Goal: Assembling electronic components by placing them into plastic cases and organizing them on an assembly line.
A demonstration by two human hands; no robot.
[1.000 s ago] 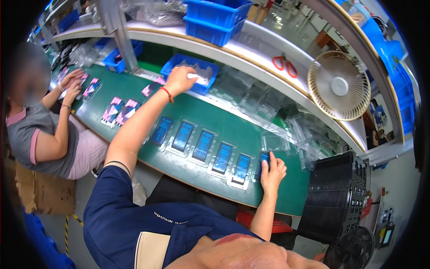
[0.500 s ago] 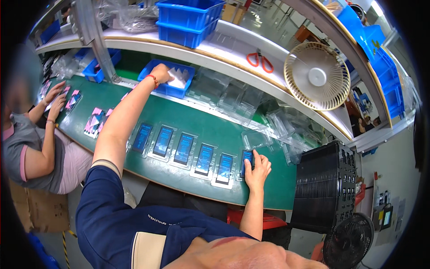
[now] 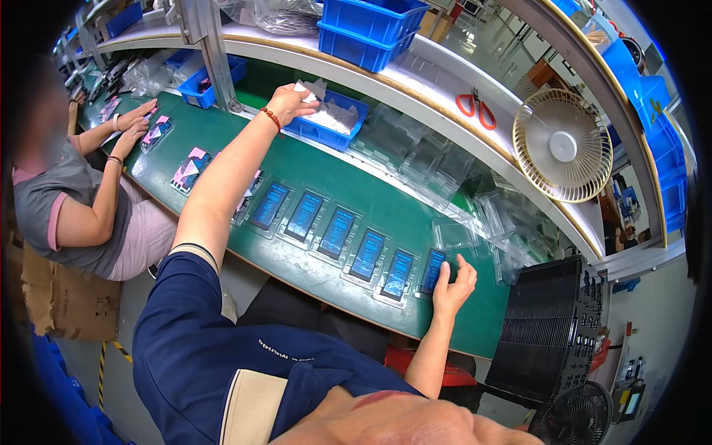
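Observation:
My left hand (image 3: pixel 291 105) is raised at the rim of a blue bin (image 3: pixel 337 136), its fingers closed on a thin white piece (image 3: pixel 302 90). More white and greyish sheet-like pieces (image 3: pixel 331 115) lie in that bin. My right hand (image 3: pixel 453 288) is open, thumb and fingers apart, beside the rightmost flat dark rectangular piece with a blue face (image 3: pixel 433 271). Several similar blue-faced pieces (image 3: pixel 337 232) lie in a row to its left, each in a clear plastic tray (image 3: pixel 390 298). My left forearm hides part of the table.
A co-worker (image 3: pixel 78 189) sits at the left, handling pink-and-dark pieces (image 3: pixel 156 133). Clear plastic trays (image 3: pixel 415 152) are piled along the table's back. Above, a shelf carries red-handled scissors (image 3: pixel 475 110), a cream basket (image 3: pixel 562 146) and blue bins (image 3: pixel 368 33). Black ribbed trays (image 3: pixel 538 326) stand right.
My left hand has lifted out of the blue bin with a white piece. My right hand has come off the rightmost blue-faced piece and opened. The whole view has shifted.

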